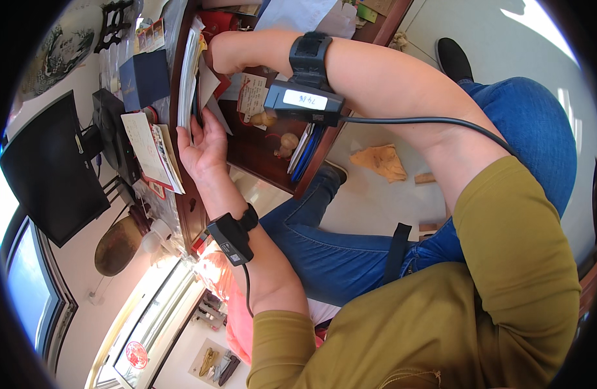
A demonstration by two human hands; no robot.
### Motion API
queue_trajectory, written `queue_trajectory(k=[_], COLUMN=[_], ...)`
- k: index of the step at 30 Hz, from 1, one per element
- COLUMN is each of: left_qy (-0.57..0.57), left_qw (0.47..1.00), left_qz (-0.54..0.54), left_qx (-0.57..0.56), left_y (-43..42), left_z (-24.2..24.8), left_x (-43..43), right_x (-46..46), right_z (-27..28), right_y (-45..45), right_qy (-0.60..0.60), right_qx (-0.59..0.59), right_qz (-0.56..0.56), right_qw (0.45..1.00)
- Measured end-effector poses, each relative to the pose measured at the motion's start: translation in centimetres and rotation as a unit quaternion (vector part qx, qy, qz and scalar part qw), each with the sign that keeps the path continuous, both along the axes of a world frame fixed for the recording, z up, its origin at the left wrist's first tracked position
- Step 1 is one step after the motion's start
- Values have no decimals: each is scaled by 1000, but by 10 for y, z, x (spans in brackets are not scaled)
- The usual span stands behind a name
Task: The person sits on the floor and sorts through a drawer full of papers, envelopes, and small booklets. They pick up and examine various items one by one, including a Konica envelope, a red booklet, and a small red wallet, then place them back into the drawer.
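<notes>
My left hand [206, 146] is palm up, its thumb and fingers around the lower end of an upright stack of papers and booklets [186, 82] at the desk's edge. My right hand [217, 54] is bent down beside the stack, over an open wooden drawer [322, 154]; its fingers are mostly hidden. Loose papers and red card show between the hands. In the drawer lie a card with writing [254, 90], small gourd-like pieces [289, 141] with red cord, and blue folders [312, 158]. A red case [219, 23] sits near my right hand.
On the desk stand a dark blue box [145, 80], a booklet pile [150, 150] and a monitor [53, 167]. An orange cloth [380, 162] lies on the floor by wooden pieces [425, 178]. Another person in pink [237, 316] is beside my left arm. Cables run from both wrist devices.
</notes>
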State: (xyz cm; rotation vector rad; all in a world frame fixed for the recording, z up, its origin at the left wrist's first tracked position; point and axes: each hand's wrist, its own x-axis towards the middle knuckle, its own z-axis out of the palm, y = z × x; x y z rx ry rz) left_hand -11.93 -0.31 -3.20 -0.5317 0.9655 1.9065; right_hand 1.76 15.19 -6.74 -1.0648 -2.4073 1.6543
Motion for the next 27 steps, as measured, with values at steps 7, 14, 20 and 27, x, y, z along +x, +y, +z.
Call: queue_trajectory(k=[7, 14, 20, 27], left_qy=[18, -33, -34, -31], left_qw=[998, 998, 997, 998], left_qz=[58, 53, 71, 57], left_qx=[-16, 12, -8, -4], left_y=[6, 4, 3, 2], left_z=[5, 8, 8, 10], left_x=[14, 17, 13, 14], right_x=[-57, -75, -61, -27], right_z=[-69, -70, -40, -19], right_y=[-22, -50, -58, -53], right_qy=[14, 59, 31, 131], right_qx=[-188, -353, -296, -186], right_qz=[-135, -270, -137, -429], right_qw=[973, 894, 945, 874])
